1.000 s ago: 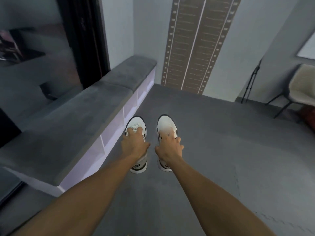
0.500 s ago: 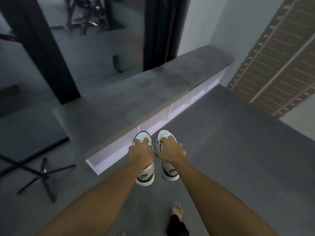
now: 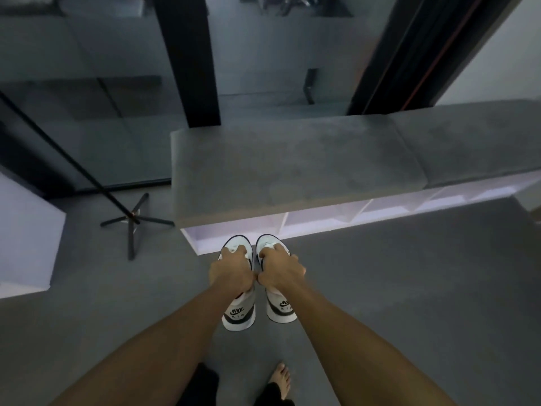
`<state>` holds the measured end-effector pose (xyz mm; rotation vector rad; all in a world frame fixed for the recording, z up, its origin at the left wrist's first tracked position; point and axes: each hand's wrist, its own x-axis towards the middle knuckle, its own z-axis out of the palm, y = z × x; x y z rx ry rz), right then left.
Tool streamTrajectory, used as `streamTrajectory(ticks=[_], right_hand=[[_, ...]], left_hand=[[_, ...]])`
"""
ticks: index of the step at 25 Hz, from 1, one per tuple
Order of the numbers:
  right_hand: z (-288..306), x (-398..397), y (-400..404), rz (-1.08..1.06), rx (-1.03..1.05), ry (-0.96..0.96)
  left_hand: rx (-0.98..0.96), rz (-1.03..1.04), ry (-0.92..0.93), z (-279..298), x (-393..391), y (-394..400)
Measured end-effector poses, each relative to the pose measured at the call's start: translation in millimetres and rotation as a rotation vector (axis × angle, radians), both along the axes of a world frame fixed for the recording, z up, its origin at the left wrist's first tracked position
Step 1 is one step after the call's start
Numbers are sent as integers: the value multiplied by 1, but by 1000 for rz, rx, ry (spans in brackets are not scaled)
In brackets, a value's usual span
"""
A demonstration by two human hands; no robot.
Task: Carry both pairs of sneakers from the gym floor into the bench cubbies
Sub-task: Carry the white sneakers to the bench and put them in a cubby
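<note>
While hands grip sneakers (image 3: 238, 313), cubbies (image 3: 319, 219) bare

Both hands (image 3: 257, 273) apparently clenched, arms outstretched.

Two white sneakers (image 3: 251, 291) with black trim hang side by side, toes forward (heels read "NIKE AIR"). Their toes reach the bench's (image 3: 292, 162) end cubby (image 3: 234, 228).

Dim gym corner with stand, mirror and white block

A black tripod stand (image 3: 133, 221) spreads its legs on the grey floor mat (image 3: 409, 288) left of the hands; a white block (image 3: 26, 244) sits farther left, and a mirror wall (image 3: 102, 83) with black posts (image 3: 190, 60) rises beyond them.
</note>
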<state>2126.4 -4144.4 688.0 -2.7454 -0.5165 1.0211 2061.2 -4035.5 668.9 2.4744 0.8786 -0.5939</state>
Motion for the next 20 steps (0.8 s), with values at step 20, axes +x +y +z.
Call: streamTrajectory(ticks=[20], right_hand=[[-445,110,174,162,73,-51]], left_hand=[[66,298,-64,-441,95,153]])
